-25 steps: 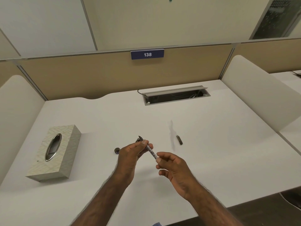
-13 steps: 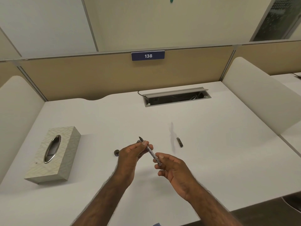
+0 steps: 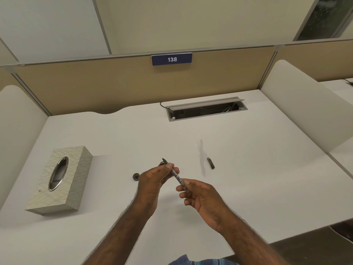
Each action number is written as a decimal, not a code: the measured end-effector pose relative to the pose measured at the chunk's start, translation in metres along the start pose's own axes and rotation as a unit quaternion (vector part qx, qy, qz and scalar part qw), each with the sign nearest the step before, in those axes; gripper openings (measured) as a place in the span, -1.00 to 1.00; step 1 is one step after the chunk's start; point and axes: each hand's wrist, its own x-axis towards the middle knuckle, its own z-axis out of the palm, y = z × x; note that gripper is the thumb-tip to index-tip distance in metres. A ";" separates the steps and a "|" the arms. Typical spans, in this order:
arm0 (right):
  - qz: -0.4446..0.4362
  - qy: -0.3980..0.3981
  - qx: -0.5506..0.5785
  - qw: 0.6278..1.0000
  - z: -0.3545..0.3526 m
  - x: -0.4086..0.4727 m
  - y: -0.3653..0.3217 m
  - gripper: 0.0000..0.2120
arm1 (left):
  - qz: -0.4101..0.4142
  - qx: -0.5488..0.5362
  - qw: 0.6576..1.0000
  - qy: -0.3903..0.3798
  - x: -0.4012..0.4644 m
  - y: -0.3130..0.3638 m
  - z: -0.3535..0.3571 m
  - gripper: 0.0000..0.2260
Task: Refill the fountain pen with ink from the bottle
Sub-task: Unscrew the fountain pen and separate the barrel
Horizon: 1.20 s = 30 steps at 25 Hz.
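A thin fountain pen (image 3: 177, 176) with a clear, marked barrel slants above the white desk (image 3: 248, 178), its dark nib pointing up and to the left. My left hand (image 3: 154, 180) pinches the pen just below the nib. The pen's rear end sits pinched between the thumb and fingers of my right hand (image 3: 200, 196). Behind my left hand a dark object shows a sliver; it may be the ink bottle (image 3: 162, 164), mostly hidden. A small dark round cap (image 3: 136, 176) lies on the desk just left of my left hand. A short dark pen part (image 3: 210, 162) rests to the right.
A patterned tissue box (image 3: 59, 180) with an oval metal slot stands at the left. An open cable tray (image 3: 206, 109) is cut into the desk at the back. White side dividers and a tan partition with a "138" plate (image 3: 172, 59) enclose the desk.
My right hand slid slightly down along the pen's rear end. The left hand and pen stayed almost still.
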 end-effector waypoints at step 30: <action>-0.079 0.254 -0.389 0.882 -0.070 0.039 -0.010 -0.95 | -0.029 -0.031 0.999 0.028 0.029 -0.009 -0.004 -0.88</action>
